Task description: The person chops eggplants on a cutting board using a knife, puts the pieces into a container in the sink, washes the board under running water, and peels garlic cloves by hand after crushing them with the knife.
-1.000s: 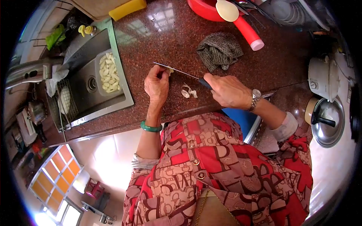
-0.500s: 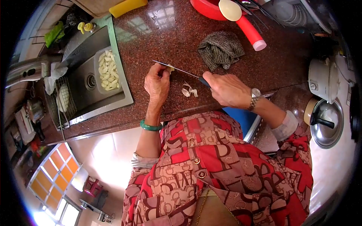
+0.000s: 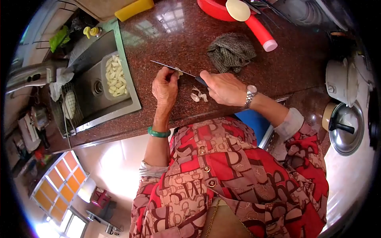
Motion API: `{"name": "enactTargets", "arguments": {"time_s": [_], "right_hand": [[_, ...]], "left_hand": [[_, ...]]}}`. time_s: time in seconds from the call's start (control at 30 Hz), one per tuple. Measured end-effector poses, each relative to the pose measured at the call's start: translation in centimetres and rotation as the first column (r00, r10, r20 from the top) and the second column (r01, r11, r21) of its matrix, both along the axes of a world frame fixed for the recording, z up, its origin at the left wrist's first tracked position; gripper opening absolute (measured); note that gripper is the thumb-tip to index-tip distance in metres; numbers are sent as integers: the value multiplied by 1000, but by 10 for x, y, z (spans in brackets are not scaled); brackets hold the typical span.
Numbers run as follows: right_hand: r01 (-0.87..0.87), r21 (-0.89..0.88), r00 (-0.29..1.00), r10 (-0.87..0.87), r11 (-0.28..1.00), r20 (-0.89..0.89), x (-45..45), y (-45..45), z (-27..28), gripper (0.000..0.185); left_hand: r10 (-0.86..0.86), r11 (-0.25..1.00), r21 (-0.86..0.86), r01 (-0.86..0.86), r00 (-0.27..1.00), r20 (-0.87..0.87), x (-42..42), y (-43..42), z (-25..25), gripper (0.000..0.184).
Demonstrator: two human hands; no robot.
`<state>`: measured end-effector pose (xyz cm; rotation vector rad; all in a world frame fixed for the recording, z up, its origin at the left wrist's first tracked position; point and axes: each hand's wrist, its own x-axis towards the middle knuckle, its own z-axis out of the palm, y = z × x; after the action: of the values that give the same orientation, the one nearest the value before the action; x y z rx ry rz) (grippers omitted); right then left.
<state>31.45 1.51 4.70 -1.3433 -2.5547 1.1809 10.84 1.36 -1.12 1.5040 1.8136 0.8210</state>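
Note:
My left hand (image 3: 164,87) pinches a small pale garlic clove (image 3: 179,73) above the counter, most of it hidden by my fingers. My right hand (image 3: 225,88) is closed around the dark handle of a knife (image 3: 174,68). The blade points left and crosses over the clove and my left fingertips. On the counter between my hands lie some papery garlic peels (image 3: 197,95). To the left, a clear plastic tub of peeled white cloves (image 3: 115,77) stands in the sink.
The steel sink (image 3: 135,104) is set into the brown speckled counter (image 3: 158,43). A crumpled dark cloth (image 3: 231,52) lies beyond my right hand. Behind it are a red-handled pan (image 3: 260,33) and a cream spoon (image 3: 238,10). A pot lid (image 3: 346,131) is at the right.
My right hand has slid left with the knife, so the blade reaches farther past my left fingertips. The left hand stays almost in place, pinching the clove.

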Motion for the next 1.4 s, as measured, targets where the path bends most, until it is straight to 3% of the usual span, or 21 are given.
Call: {"name": "enactTargets", "arguments": {"time_s": [0.2, 0.27, 0.3, 0.4, 0.43, 0.47, 0.53, 0.6, 0.73, 0.8, 0.83, 0.87, 0.9, 0.93, 0.97, 1.03, 1.1, 1.13, 1.2, 1.33, 1.4], "right_hand": [[12, 90, 1000, -10, 996, -30, 2, -8, 1, 25], [145, 155, 968, -109, 977, -224, 5, -11, 3, 25], [145, 155, 969, -108, 977, -224, 6, -10, 4, 25], [212, 216, 970, -177, 953, -167, 12, -4, 4, 24], [259, 312, 964, -227, 914, -135, 13, -3, -1, 25], [298, 405, 954, -278, 865, -108, 15, -1, -8, 26], [299, 413, 950, -308, 860, -48, 19, 1, -19, 29], [292, 459, 942, -334, 839, 11, 21, 1, -24, 30], [229, 494, 946, -311, 839, 90, 19, -5, -25, 27], [247, 596, 947, -320, 764, 18, 11, -6, -14, 23], [268, 685, 946, -320, 678, -53, 5, -5, -9, 20], [267, 684, 947, -318, 679, -53, -4, -5, -9, 20], [377, 559, 925, -325, 739, -194, -14, -5, -8, 18], [463, 411, 879, -346, 786, -328, -24, -5, -8, 17], [447, 322, 869, -320, 834, -378, -32, 0, -16, 17], [444, 330, 872, -317, 833, -373, -44, 7, -27, 17], [430, 303, 878, -316, 851, -359, -54, 14, -34, 16], [426, 303, 880, -312, 852, -359, -59, 16, -35, 16], [331, 294, 940, -285, 897, -190, -68, 20, -35, 22], [240, 285, 971, -233, 928, -57, -78, 32, -52, 16], [254, 350, 967, -234, 901, -99, -75, 35, -60, 13]], "left_hand": [[26, 1000, 5, -26, 998, -55, 3, -2, 2, 10], [15, 1000, 10, -15, 999, -51, 2, -1, 2, 11], [-3, 1000, 9, 4, 999, -44, 1, -1, 2, 13], [-12, 1000, -28, 12, 1000, -7, -1, 0, 5, 18], [-13, 1000, -25, 13, 1000, -7, 1, 0, 6, 18], [-35, 999, -32, 33, 997, -68, 2, -1, 9, 20], [-56, 998, -40, 51, 990, -128, 4, -2, 8, 23], [-49, 995, 66, 74, 946, -320, 4, -2, -3, 31], [-43, 993, 94, 70, 964, -261, 0, -6, -8, 28], [-26, 997, 74, 24, 999, 31, -3, -13, -4, 29], [-24, 997, 74, 22, 999, 30, -4, -15, -2, 29], [-15, 996, 89, 2, 990, 143, -4, -18, -1, 25], [-8, 995, 103, -19, 967, 255, -3, -20, 1, 21], [-7, 994, 104, -20, 967, 255, -3, -23, 4, 21], [-22, 996, 91, -6, 953, 302, -3, -25, 7, 21], [-36, 997, 83, 7, 936, 351, -5, -28, 9, 21], [158, 985, -163, -56, 670, 726, -11, -33, 12, 25], [160, 985, -162, -60, 669, 726, -14, -36, 14, 25], [194, 976, -218, 25, 368, 909, -19, -42, 21, 31], [194, 975, -215, 50, 272, 943, -23, -51, 29, 35], [203, 975, -220, 38, 254, 946, -25, -55, 33, 35]]}}
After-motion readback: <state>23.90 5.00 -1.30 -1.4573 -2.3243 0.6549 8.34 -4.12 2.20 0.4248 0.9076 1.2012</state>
